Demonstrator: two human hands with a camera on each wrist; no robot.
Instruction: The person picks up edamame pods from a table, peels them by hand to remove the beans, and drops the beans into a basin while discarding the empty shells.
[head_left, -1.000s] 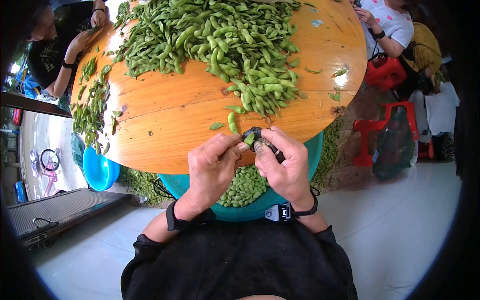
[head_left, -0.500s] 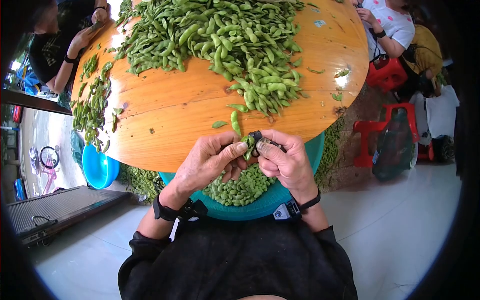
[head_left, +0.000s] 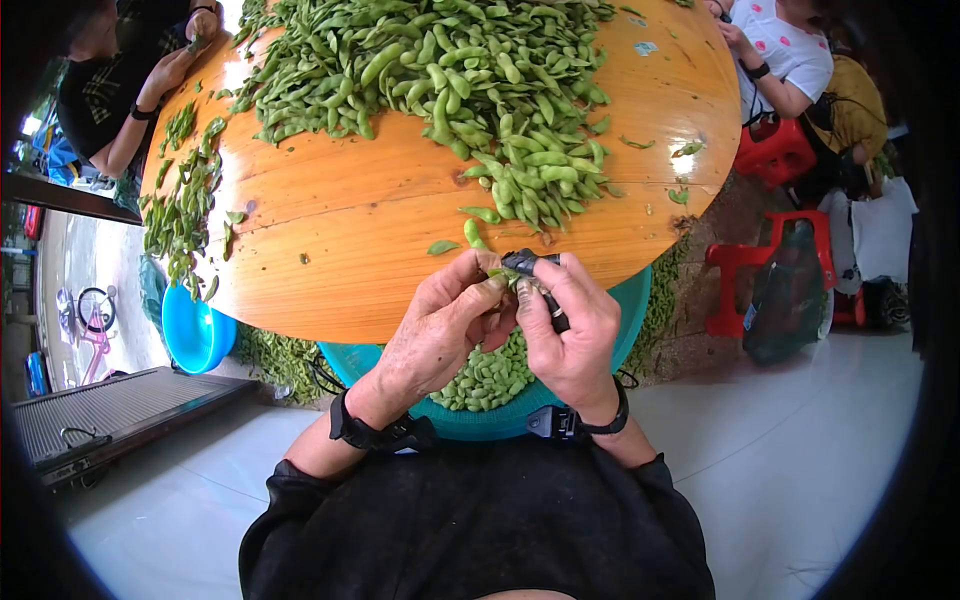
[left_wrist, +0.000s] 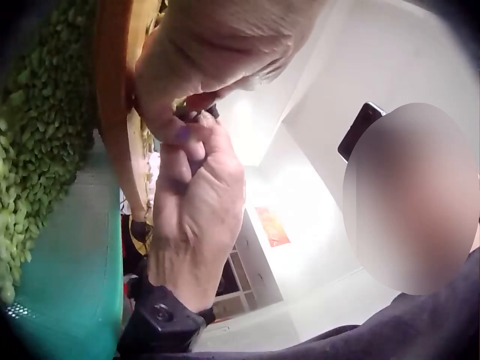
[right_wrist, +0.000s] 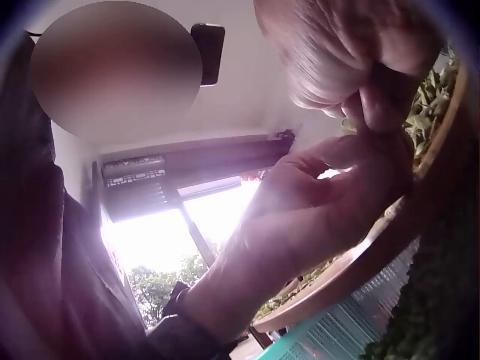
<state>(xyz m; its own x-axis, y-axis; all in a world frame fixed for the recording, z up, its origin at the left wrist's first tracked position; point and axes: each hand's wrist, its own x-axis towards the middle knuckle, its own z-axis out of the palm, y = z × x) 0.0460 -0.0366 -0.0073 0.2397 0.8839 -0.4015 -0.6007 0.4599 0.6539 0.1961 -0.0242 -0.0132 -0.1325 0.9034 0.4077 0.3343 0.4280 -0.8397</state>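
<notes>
In the head view, my left hand [head_left: 435, 325] pinches a green soybean pod [head_left: 510, 277] between thumb and fingers, just over the table's near edge. My right hand [head_left: 575, 335] meets it there, its thumb and forefinger gripping the pod's other end. Black material [head_left: 520, 262] shows at the right fingertips; I cannot tell whether it is a finger wrap or a tool. Both wrist views show the fingertips close together, with the pod mostly hidden. Below the hands, shelled green beans [head_left: 485, 378] lie in a teal basin [head_left: 470, 424].
A heap of soybean pods [head_left: 430, 75] covers the far part of the wooden table [head_left: 330, 235]. A loose pod [head_left: 473, 235] lies near my fingers. More pods [head_left: 185, 215] line the left edge. A blue basin [head_left: 198, 330] and red stool [head_left: 730, 275] stand beside the table; people sit across.
Both hands stay together at the pod. The left hand has turned and shifted slightly right, and the right thumb has moved over the pod and bent.
</notes>
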